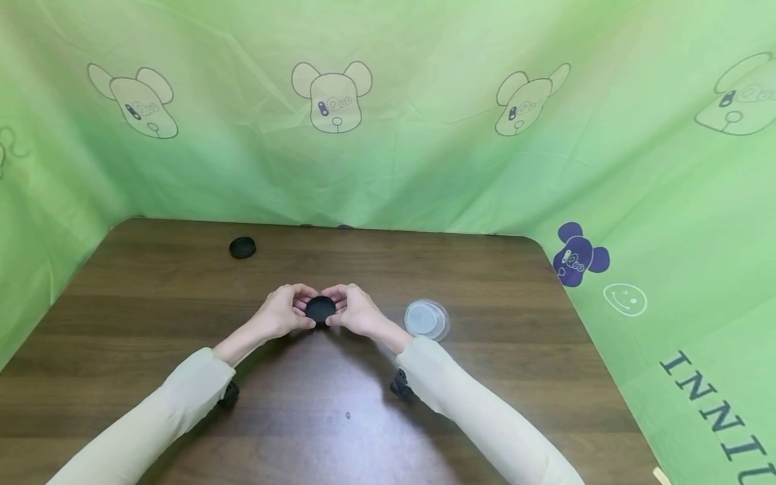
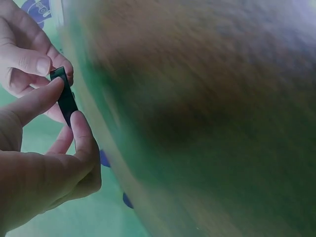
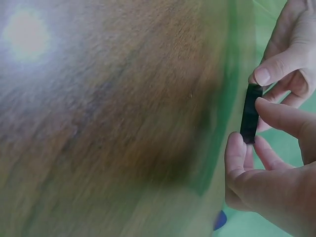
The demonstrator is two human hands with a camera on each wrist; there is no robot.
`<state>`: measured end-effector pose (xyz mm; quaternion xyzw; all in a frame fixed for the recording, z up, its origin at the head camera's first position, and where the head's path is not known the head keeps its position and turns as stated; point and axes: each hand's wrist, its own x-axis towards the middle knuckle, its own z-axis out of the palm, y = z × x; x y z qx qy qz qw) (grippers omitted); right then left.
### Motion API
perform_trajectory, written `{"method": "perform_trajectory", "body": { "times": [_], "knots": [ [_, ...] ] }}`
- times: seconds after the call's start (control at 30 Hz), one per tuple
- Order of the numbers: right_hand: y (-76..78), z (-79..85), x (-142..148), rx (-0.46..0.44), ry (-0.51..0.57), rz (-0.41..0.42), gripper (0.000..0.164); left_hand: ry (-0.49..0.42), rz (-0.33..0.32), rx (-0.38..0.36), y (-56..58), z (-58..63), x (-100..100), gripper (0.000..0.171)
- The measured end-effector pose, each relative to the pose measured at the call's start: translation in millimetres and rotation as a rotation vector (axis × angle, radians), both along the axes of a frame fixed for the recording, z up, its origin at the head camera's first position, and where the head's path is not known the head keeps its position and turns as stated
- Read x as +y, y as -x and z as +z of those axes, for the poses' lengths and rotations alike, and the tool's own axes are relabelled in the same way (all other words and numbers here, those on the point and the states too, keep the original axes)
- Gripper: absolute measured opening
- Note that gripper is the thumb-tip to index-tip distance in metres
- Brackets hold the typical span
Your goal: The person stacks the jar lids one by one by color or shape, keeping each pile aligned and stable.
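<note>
Between my two hands is a black round lid [image 1: 320,310], shallow, its dished face toward the head camera. From the left, my left hand [image 1: 283,312] pinches its rim with thumb and fingers. My right hand [image 1: 358,312] grips the opposite side the same way. Seen edge-on in the left wrist view, the lid [image 2: 65,96] is a short dark band between the fingertips. The right wrist view also shows the lid [image 3: 251,113] from the side, with both hands' fingertips on it.
A second black round lid [image 1: 242,247] lies at the back left of the wooden table [image 1: 485,404]. To the right, near my right forearm, sits a clear round plastic container or lid [image 1: 427,319]. Green printed cloth [image 1: 388,175] hangs behind the table and at both sides.
</note>
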<state>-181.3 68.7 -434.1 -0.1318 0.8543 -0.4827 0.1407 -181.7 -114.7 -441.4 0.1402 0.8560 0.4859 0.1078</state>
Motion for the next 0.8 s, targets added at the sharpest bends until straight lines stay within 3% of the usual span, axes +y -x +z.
{"method": "perform_trajectory", "body": {
  "times": [0.8],
  "knots": [
    [-5.2,-0.6,40,-0.024,0.000,0.036,0.047,-0.002,-0.053,-0.022,-2.6,-1.7,36,0.047]
  ]
}}
